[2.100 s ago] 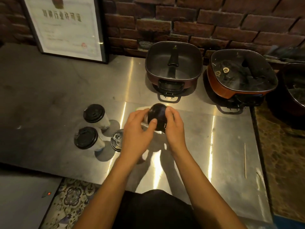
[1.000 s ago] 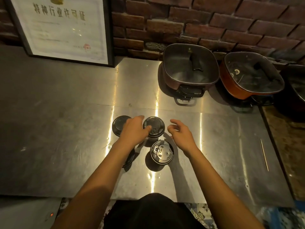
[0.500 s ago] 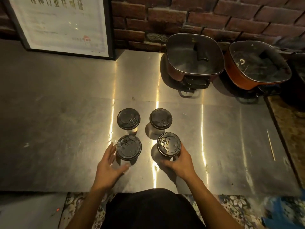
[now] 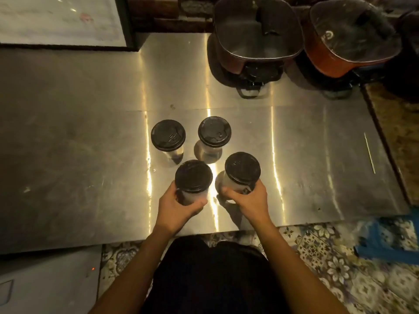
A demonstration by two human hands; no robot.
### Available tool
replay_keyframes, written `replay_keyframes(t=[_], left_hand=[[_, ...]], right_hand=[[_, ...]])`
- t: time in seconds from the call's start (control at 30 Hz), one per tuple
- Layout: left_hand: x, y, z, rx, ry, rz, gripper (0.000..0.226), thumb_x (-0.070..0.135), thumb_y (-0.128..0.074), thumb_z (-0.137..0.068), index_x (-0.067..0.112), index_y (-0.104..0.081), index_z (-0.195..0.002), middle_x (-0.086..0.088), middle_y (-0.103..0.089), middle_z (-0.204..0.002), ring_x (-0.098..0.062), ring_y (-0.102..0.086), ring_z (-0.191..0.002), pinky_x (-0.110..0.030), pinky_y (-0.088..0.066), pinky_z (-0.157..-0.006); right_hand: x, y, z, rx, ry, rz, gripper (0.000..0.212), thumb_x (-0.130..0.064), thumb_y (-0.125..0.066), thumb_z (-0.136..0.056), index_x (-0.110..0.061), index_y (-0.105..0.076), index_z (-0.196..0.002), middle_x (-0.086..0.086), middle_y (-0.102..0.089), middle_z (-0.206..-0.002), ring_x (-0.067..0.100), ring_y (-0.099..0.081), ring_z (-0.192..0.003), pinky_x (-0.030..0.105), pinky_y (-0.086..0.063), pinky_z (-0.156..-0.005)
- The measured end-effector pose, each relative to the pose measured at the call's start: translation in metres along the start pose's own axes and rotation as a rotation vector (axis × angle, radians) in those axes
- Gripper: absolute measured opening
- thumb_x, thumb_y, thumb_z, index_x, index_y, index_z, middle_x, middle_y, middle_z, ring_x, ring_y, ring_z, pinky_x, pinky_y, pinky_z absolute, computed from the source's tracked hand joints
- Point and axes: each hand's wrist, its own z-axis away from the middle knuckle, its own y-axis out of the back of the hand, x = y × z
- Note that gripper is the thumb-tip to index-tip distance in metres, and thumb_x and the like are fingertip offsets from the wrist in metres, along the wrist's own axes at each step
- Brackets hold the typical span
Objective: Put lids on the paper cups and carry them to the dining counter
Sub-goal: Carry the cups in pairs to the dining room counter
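Head view: all four paper cups have black lids on, so imo the lidding is done and this is the start of the carry.
Left hand (image 4: 175, 208): wrapped round the near-left cup (image 4: 193, 177), fingers curled on its side just under the lid.
Right hand (image 4: 248, 198): same deal on the near-right cup (image 4: 242, 169), gripping lower on the wall.
Lifted or not: honestly can't tell if those two are off the table (image 4: 79, 155) yet.
Back pair: far-left cup (image 4: 168, 135) and far-right cup (image 4: 214, 131) stand on the table just behind, nobody touching them.
Next move: lift both straight up, keep them level, and go easy on the squeeze, since I'd guess paper walls flex and a lid could pop. The dining counter isn't in view, so that means turning away. The back pair probably needs a second trip.
Around: framed sheet (image 4: 61, 21) far left at the back, dark square pot (image 4: 257, 30) and orange pot (image 4: 349, 39) back right, thin stick (image 4: 369, 152) lying near the right edge.
In the way: mostly just the back pair sitting close, so don't nudge them forward.
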Motion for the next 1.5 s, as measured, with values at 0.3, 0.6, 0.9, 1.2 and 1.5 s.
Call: replay_keyframes(t=[0.3,0.6,0.9,1.2,1.5], left_hand=[[0.019,-0.078,0.020,-0.290,-0.034,-0.119,0.073,0.069,-0.090,-0.049,0.041,-0.068,-0.112,0.019,-0.076,-0.106,-0.004,-0.073,-0.097,-0.023,-0.061,-0.075],[0.019,-0.206,0.104,-0.606,-0.183,-0.357,0.076,0.062,-0.087,-0.057,0.031,-0.066,-0.123,0.015,-0.073,-0.111,-0.003,-0.071,-0.097,-0.022,-0.061,-0.077],[-0.024,-0.345,0.278,-0.989,-0.270,-0.472,0.059,0.032,-0.093,-0.068,0.029,-0.065,-0.120,0.010,-0.074,-0.109,-0.008,-0.073,-0.100,-0.027,-0.062,-0.079],[-0.070,-0.459,0.446,-1.383,-0.379,-0.607,0.056,0.038,-0.094,-0.062,0.038,-0.067,-0.111,0.016,-0.076,-0.103,-0.007,-0.073,-0.096,-0.028,-0.061,-0.075],[-0.126,-0.575,0.626,-1.832,-0.432,-0.742,0.065,0.058,-0.089,-0.051,0.039,-0.068,-0.109,0.015,-0.076,-0.107,-0.009,-0.074,-0.097,-0.035,-0.063,-0.079]], right_hand=[[0.033,0.083,0.068,0.252,-0.120,-0.244,0.062,-0.053,-0.091,-0.057,-0.033,-0.068,-0.110,-0.016,-0.076,-0.101,-0.001,-0.072,-0.094,0.018,-0.058,-0.071],[0.115,0.192,0.201,0.551,-0.204,-0.431,0.043,-0.021,-0.091,-0.077,-0.032,-0.067,-0.111,-0.017,-0.078,-0.097,-0.001,-0.073,-0.089,0.015,-0.058,-0.068],[0.214,0.288,0.399,0.892,-0.228,-0.539,0.053,-0.032,-0.092,-0.074,-0.022,-0.068,-0.120,-0.006,-0.077,-0.108,0.010,-0.074,-0.097,0.027,-0.062,-0.075],[0.287,0.343,0.578,1.305,-0.267,-0.624,0.054,-0.048,-0.090,-0.068,-0.033,-0.069,-0.116,-0.011,-0.077,-0.107,0.009,-0.073,-0.098,0.038,-0.064,-0.081],[0.336,0.379,0.730,1.835,-0.318,-0.822,0.048,-0.037,-0.092,-0.070,-0.030,-0.068,-0.112,-0.016,-0.077,-0.102,0.006,-0.074,-0.092,0.020,-0.059,-0.069]])
